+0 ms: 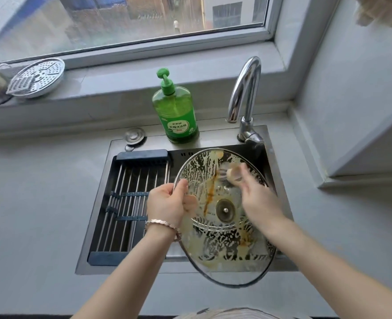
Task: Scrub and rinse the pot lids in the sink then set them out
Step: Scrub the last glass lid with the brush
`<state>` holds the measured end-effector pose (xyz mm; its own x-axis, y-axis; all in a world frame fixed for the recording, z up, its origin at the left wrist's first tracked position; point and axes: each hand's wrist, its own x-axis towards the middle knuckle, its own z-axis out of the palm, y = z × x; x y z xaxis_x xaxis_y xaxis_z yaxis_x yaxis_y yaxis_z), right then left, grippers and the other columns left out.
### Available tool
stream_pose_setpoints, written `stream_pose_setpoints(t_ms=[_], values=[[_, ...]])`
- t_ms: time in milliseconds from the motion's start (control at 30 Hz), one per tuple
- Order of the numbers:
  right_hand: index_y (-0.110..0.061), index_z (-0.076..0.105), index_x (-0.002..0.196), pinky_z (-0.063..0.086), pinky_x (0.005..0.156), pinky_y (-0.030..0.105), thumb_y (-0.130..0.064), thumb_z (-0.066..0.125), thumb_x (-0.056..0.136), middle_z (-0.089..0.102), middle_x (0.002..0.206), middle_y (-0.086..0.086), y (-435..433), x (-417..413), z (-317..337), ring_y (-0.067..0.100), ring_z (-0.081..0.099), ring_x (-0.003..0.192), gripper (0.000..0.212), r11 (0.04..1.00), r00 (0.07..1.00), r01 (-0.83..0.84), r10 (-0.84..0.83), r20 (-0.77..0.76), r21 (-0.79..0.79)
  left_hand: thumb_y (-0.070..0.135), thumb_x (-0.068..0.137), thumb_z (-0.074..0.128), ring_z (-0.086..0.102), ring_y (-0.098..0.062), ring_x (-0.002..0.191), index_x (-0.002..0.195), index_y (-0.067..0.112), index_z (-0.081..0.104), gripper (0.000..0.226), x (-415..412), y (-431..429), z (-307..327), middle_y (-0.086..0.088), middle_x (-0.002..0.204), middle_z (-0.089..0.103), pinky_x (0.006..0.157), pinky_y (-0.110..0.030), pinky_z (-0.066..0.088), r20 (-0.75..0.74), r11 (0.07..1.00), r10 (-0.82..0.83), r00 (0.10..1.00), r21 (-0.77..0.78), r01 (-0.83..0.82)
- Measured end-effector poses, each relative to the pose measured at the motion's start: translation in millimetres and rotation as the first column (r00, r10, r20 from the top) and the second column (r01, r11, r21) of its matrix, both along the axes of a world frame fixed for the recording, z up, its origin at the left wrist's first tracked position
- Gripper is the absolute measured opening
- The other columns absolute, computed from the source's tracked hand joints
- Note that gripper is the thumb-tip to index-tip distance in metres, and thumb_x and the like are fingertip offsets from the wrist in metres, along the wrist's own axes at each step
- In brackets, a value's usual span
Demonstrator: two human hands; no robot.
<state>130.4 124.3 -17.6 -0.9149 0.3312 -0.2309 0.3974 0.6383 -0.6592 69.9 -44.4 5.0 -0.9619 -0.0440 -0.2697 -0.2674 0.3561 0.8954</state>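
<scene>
A large glass pot lid with a metal rim is held tilted over the right half of the sink. Foam and orange-brown streaks cover its inner side. My left hand grips the lid's left rim, thumb on the glass. My right hand presses a small blurred scrubber against the lid's upper part. The lid's near edge hangs out past the sink's front edge.
A roll-up drying rack covers the sink's left half. A green dish soap bottle and the chrome faucet stand behind the sink. A perforated steamer plate rests on the windowsill at left. Grey counter surrounds the sink.
</scene>
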Motion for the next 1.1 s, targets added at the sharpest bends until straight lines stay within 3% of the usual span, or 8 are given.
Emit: stream_pose_setpoints(t_ms=[133,267,433,567,733,867,1000,1100], values=[[-0.043,0.014,0.142,0.039,0.048,0.022,-0.027,0.035,0.1,0.061,0.078,0.001,-31.3,10.2,3.3,0.006,0.037,0.048,0.05,0.933,0.935,-0.349,0.34,-0.099,-0.092,0.024,0.084,0.067,0.068,-0.037,0.067,0.072,-0.008,0.065,0.034,5.8,1.1,4.4,-0.022,0.068,0.068,0.062,-0.055,0.056,-0.009,1.0,0.019,1.0,0.01,-0.019],[-0.044,0.03,0.141,0.031,0.039,0.022,-0.026,0.04,0.099,0.063,0.076,0.006,12.8,-7.0,-13.6,0.01,0.034,0.045,0.047,0.961,0.998,0.047,-0.056,-0.025,-0.273,0.018,0.084,0.067,0.067,-0.034,0.063,0.069,-0.005,0.066,0.028,10.6,1.6,13.8,-0.017,0.062,0.068,0.062,-0.05,0.056,-0.071,0.998,0.054,0.996,-0.008,-0.055],[-0.053,0.029,0.131,0.029,0.04,0.021,-0.02,0.044,0.097,0.061,0.069,0.005,-30.0,14.5,2.8,0.009,0.032,0.045,0.05,0.854,0.965,-0.258,0.205,-0.163,-0.452,0.006,0.082,0.067,0.069,-0.029,0.068,0.066,0.017,0.067,0.02,13.8,4.6,17.3,-0.007,0.063,0.07,0.062,-0.04,0.059,-0.001,0.998,0.026,1.0,0.054,-0.025],[-0.045,0.035,0.136,0.029,0.039,0.02,-0.021,0.045,0.097,0.056,0.068,-0.011,14.6,-12.4,-9.9,0.005,0.031,0.043,0.047,0.922,0.994,0.061,-0.089,-0.056,-0.383,-0.008,0.08,0.062,0.065,-0.013,0.05,0.069,0.016,0.064,0.026,19.2,1.2,26.7,0.0,0.052,0.066,0.05,-0.026,0.056,0.075,0.991,-0.063,0.995,0.124,0.053],[-0.054,0.033,0.127,0.027,0.039,0.016,-0.014,0.045,0.097,0.059,0.059,-0.025,-22.9,6.1,13.3,0.003,0.029,0.042,0.052,0.807,0.952,-0.296,0.209,-0.222,-0.512,-0.016,0.076,0.061,0.066,-0.024,0.053,0.074,0.006,0.068,0.023,20.3,-1.0,28.8,-0.019,0.062,0.068,0.05,-0.036,0.058,0.149,0.976,-0.118,0.982,0.201,0.087],[-0.048,0.036,0.133,0.027,0.038,0.015,-0.016,0.046,0.097,0.055,0.057,-0.02,5.4,-23.0,-0.6,0.003,0.03,0.042,0.05,0.89,0.979,0.005,-0.097,-0.178,-0.457,-0.015,0.077,0.061,0.067,-0.021,0.052,0.084,0.008,0.065,0.024,21.8,-1.7,29.0,-0.013,0.06,0.069,0.053,-0.036,0.057,0.16,0.971,-0.114,0.98,0.228,0.076],[-0.055,0.034,0.128,0.029,0.039,0.018,-0.015,0.046,0.096,0.067,0.074,-0.023,-28.8,-7.0,18.3,0.005,0.031,0.043,0.052,0.81,0.952,-0.247,0.1,-0.29,-0.533,-0.016,0.074,0.064,0.067,-0.024,0.055,0.078,0.01,0.067,0.027,23.2,0.6,34.2,-0.015,0.064,0.07,0.053,-0.034,0.057,0.159,0.963,-0.122,0.98,0.258,0.078],[-0.047,0.037,0.135,0.027,0.038,0.015,-0.018,0.046,0.097,0.071,0.089,-0.013,-3.3,-26.6,10.7,0.003,0.032,0.041,0.049,0.857,0.972,-0.08,-0.048,-0.232,-0.509,-0.017,0.073,0.063,0.066,-0.019,0.05,0.083,0.01,0.064,0.029,21.9,-5.1,39.2,-0.009,0.059,0.07,0.049,-0.032,0.056,0.141,0.962,-0.127,0.982,0.257,0.087]])
